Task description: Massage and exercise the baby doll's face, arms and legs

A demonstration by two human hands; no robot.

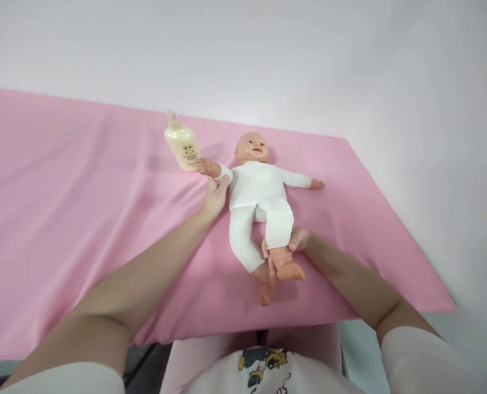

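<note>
baby doll in a white cloth one-piece suit with bare plastic head, hands and feet (259, 202) lies face up on the pink cloth-covered bench (83, 219), centre of the frame, slightly right. long axis runs from the head at upper centre down to the feet at lower centre, tilted a little so the feet sit just right of the head; head points to the far edge of the bench, feet toward the person. left hand (215, 198) sits at the doll's outstretched arm on the frame's left, fingers (222, 183) closed lightly about the sleeve near the wrist. right hand (293, 243) is under and around the doll's lower leg at the frame's right, fingers curled on the bare ankle, that foot raised off the cloth. a pale cream plastic lotion bottle with a pump top (181, 143) stands tilted at upper centre-left, touching the doll's small hand; whether it leans on the hand or is propped i cannot tell. judgement: step in hand looks like steadying arm and leg together. to do it well, keep both grips soft, support the leg from beneath rather than pulling, move limbs along their natural line, and watch the arm near the bottle, which could tip if nudged.
</note>
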